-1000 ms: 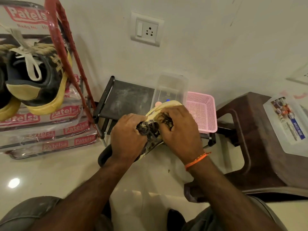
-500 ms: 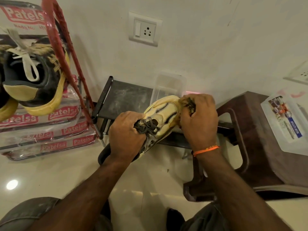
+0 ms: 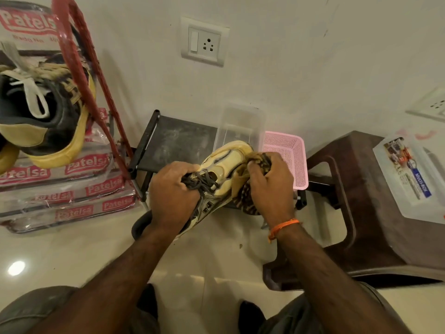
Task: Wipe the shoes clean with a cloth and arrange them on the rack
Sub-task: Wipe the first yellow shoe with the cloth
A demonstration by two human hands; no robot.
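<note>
Left hand (image 3: 173, 189) grips cream shoe (image 3: 224, 172) at laces, heel hidden beneath wrist; right hand (image 3: 269, 184) pinches patterned cloth (image 3: 248, 198) against toe. Behind: clear box (image 3: 240, 126), contents indistinct; pink basket (image 3: 289, 153); second shoe (image 3: 41, 112) on red rack (image 3: 79, 56), partly cut off.

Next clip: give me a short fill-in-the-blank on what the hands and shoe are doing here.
1. The left hand grips the yellow shoe at its ____.
2. The right hand presses a patterned ____ against the shoe's toe end.
3. Behind the right hand sits a ____ mesh basket.
4. The right wrist wears an ____ thread band.

Missing: laces; cloth; pink; orange
</note>
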